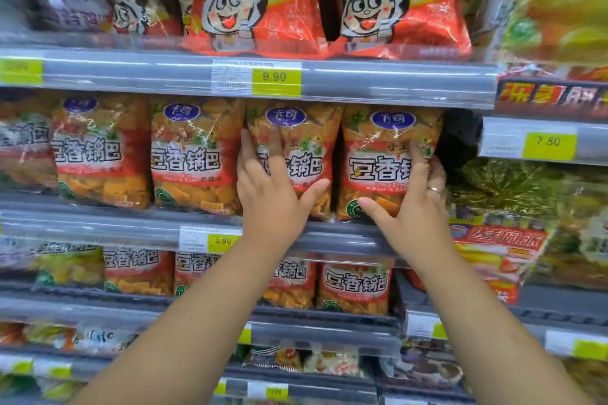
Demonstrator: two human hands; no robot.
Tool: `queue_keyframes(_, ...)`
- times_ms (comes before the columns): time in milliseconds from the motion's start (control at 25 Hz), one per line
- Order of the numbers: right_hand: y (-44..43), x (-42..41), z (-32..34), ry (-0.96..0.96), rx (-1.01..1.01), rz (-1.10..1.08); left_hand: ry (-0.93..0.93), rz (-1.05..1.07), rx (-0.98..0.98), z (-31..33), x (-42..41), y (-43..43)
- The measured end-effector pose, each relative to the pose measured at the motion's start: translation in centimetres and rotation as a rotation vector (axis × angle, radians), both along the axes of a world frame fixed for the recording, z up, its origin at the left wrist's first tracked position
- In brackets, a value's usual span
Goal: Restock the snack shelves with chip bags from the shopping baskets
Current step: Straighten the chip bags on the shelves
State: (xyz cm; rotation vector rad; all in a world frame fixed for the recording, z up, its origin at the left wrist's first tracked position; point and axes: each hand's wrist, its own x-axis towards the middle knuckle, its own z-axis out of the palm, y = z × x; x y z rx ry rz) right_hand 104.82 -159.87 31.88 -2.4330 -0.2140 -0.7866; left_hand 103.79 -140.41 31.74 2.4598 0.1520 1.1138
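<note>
The snack shelves [362, 82] are filling the whole frame, and the middle shelf [98, 223] is carrying a row of orange-red chip bags [194, 154] standing upright across the centre, long axes vertical. No shopping basket is showing. At centre right, the rightmost bag [378, 148] is standing beside a dark gap [460, 138] at the row's end. Just left of it, the neighbouring bag [296, 128] is touching it edge to edge.

Both arms are reaching up from the bottom of the frame. The left hand [273, 194] is lying open and flat, fingers spread, pressing the neighbouring bag's face. The right hand [411, 207], nearer the gap, is gripping the rightmost bag, thumb on its front and outer fingers curling round its right edge. Any straightening probably falls to this hand. A ring [434, 190] is showing on it.
</note>
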Motion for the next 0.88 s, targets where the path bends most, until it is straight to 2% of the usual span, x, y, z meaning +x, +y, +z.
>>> queue_keyframes(80,-0.3,-0.7,0.1,-0.050,0.003,-0.046,-0.110,-0.035,0.100,-0.7,-0.4,0.7)
queue_keyframes(160,-0.2,-1.4,0.3,-0.272,0.040,-0.056,-0.265,-0.097,0.206,-1.0,-0.6,1.8)
queue_keyframes(240,0.3,-1.4,0.5,-0.386,0.018,-0.058,-0.318,-0.144,0.284,-0.7,-0.6,2.5)
queue_keyframes(640,1.8,-0.5,0.5,-0.263,-0.056,-0.162,-0.189,-0.083,0.346,0.0,0.0,2.2)
queue_keyframes(880,2.8,-3.4,0.1,-0.233,-0.058,-0.160,-0.115,-0.275,0.403,0.4,-2.1,4.6)
